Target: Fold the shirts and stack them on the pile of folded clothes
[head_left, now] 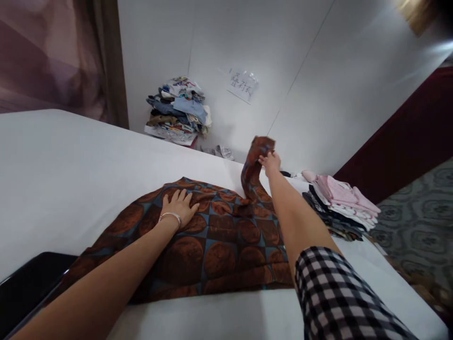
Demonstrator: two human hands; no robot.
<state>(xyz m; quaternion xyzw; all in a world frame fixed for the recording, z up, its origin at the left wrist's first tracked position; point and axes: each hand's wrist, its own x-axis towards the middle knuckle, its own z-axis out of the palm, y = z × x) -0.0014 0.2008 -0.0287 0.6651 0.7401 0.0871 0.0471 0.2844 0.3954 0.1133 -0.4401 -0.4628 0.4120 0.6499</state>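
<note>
A brown and blue patterned shirt [219, 236] lies spread across the white table [88, 151]. My left hand [178, 208] rests flat on its upper left part, fingers spread, with a bracelet at the wrist. At the far side, my right hand [271, 163] grips a sleeve [253, 163] of the same garment and holds it up off the table. The sleeve bends upward from the shirt, its end above my fingers. My right forearm hides part of the shirt's right side.
Folded clothes [345, 198], pink on top, are stacked at the right. Another tall clothes pile [180, 111] stands behind the table by the wall. A black, shiny-edged object [35, 278] sits at the lower left. A handwritten paper sign [242, 86] hangs on the wall.
</note>
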